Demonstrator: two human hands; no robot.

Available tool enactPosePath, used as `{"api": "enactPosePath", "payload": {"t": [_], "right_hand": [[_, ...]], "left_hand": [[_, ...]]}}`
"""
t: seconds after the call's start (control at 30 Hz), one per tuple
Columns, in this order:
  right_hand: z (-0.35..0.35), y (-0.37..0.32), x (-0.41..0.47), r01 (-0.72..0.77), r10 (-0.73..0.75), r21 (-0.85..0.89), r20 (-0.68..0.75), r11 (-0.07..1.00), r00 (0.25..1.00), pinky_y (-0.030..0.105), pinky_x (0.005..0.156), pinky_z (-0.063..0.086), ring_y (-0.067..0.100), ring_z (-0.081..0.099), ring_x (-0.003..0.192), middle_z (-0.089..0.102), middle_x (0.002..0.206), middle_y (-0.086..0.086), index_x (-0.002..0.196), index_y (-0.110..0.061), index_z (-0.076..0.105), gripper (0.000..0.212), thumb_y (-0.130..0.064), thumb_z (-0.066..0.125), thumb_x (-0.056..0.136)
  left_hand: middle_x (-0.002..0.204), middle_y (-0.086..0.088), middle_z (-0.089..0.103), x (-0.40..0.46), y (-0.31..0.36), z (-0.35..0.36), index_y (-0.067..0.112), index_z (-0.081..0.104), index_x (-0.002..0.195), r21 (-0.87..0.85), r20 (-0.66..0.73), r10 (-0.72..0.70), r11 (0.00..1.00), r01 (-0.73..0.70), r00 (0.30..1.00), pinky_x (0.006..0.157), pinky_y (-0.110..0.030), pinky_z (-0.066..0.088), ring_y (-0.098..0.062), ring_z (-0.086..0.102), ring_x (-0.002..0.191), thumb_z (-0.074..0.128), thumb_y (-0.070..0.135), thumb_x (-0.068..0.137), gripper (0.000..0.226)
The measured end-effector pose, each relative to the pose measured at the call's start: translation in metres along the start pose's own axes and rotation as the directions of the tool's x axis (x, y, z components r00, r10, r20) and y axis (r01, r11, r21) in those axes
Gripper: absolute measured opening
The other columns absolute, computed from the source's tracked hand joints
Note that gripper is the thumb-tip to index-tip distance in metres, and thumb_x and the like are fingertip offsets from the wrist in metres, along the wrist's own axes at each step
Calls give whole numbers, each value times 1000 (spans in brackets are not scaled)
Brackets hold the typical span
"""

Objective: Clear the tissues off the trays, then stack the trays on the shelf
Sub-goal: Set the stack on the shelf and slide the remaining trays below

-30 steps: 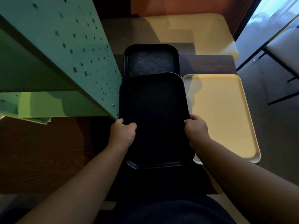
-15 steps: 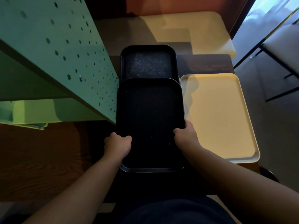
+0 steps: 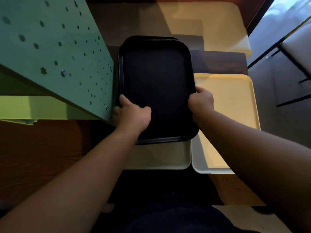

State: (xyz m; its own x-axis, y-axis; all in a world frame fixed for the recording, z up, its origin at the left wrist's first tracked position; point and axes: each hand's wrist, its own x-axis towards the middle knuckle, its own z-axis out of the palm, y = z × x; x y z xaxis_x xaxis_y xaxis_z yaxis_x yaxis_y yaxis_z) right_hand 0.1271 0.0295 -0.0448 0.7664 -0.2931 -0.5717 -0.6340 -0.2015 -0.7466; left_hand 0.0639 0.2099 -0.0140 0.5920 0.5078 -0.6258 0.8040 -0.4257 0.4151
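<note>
Dark wood-grain tabletop (image 3: 42, 153) fills the lower left of the head view, dim and in shadow, with the person's dark clothing at the bottom edge. Two bare forearms reach forward from there.

Nearest on the table lie two cream trays side by side, almost touching along their long edges: one cream tray (image 3: 161, 158) directly ahead, mostly covered, with only its near end showing, and a second cream tray (image 3: 232, 105) to the right, its bed lit yellow. No tissues show on either.

Above the first cream tray sits the black tray (image 3: 156, 91), held by both hands at its long sides. The left hand (image 3: 133, 115) is clenched on the left rim near the near corner, thumb lying across the tray's bed and fingers curled under the edge. The right hand (image 3: 202, 101) is clenched on the right rim, knuckles up, fingertips hidden beneath. Whether the black tray rests on what is under it or is lifted clear cannot be told. A thin second black rim (image 3: 175, 38) peeks out past its far edge.

Just beside the black tray's left edge stands a green perforated panel (image 3: 55, 52) of the shelf, slanting away left, with a lighter green shelf board (image 3: 33, 106) below it.

Farther back is a cream bench seat (image 3: 210, 26), and at the right a chair with black legs (image 3: 286, 52).
</note>
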Motion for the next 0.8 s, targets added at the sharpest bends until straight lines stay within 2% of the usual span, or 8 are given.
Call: {"api": "enactPosePath", "payload": {"t": [0.2, 0.3, 0.4, 0.47, 0.53, 0.6, 0.7, 0.8], "right_hand": [[19, -18, 29, -32, 32, 10, 8, 999, 999, 37, 94, 58, 15, 63, 90, 67, 99, -7, 128, -23, 67, 47, -1, 38, 98], [24, -18, 35, -46, 46, 11, 5, 999, 999, 38, 101, 54, 20, 62, 107, 67, 116, -3, 139, -23, 60, 49, -3, 38, 100], [29, -19, 39, -49, 49, -44, -3, 998, 999, 38, 101, 54, 22, 61, 112, 66, 125, -1, 145, -25, 55, 53, -5, 41, 97], [32, -19, 40, -59, 58, -74, -20, 995, 998, 41, 100, 55, 24, 62, 114, 65, 127, -1, 146, -29, 53, 58, -8, 43, 93], [34, -18, 39, -56, 54, -93, -25, 994, 998, 43, 100, 55, 24, 62, 112, 65, 122, -4, 145, -34, 52, 60, -7, 43, 92], [36, -18, 37, -50, 48, -96, -15, 994, 999, 44, 98, 56, 23, 62, 111, 64, 121, -4, 147, -36, 49, 63, -5, 45, 92], [36, -17, 39, -35, 35, -128, -4, 991, 999, 44, 95, 58, 22, 62, 108, 62, 126, -1, 146, -37, 50, 61, -6, 47, 93], [33, -17, 43, -19, 16, -159, -17, 987, 1000, 43, 96, 57, 23, 62, 110, 58, 132, 1, 147, -35, 49, 59, -8, 48, 94]], "left_hand": [[153, -18, 31, 44, 37, -14, 27, 10, 155, 50, -56, 36, 998, -33, 998, 102, -49, 43, -38, 40, 133, 58, 38, 86, 84], [149, -18, 36, 55, 40, -17, 30, 14, 152, 8, -49, 25, 1000, -25, 998, 99, -53, 48, -39, 48, 125, 57, 37, 81, 83], [149, -17, 35, 57, 38, -10, 29, 16, 153, -25, -58, 23, 999, -24, 998, 96, -52, 50, -37, 48, 125, 58, 35, 83, 82], [152, -13, 33, 54, 40, -3, 26, 18, 155, -40, -87, 94, 994, -98, 992, 99, -49, 50, -34, 45, 129, 60, 32, 86, 81], [156, -8, 30, 47, 47, 5, 22, 22, 156, -15, -102, 259, 965, -262, 960, 106, -47, 45, -30, 39, 138, 62, 28, 88, 80], [159, -4, 29, 40, 57, 15, 24, 24, 156, 12, -36, 366, 931, -365, 930, 108, -47, 44, -28, 37, 140, 63, 27, 88, 78], [159, -4, 28, 39, 59, 26, 24, 28, 157, 119, 190, 344, 922, -370, 919, 107, -46, 45, -29, 40, 138, 61, 29, 90, 75], [165, 0, 16, 40, 43, 29, 21, 30, 156, 245, 291, 392, 851, -464, 873, 112, -41, 36, -27, 23, 147, 63, 27, 91, 73]]}}
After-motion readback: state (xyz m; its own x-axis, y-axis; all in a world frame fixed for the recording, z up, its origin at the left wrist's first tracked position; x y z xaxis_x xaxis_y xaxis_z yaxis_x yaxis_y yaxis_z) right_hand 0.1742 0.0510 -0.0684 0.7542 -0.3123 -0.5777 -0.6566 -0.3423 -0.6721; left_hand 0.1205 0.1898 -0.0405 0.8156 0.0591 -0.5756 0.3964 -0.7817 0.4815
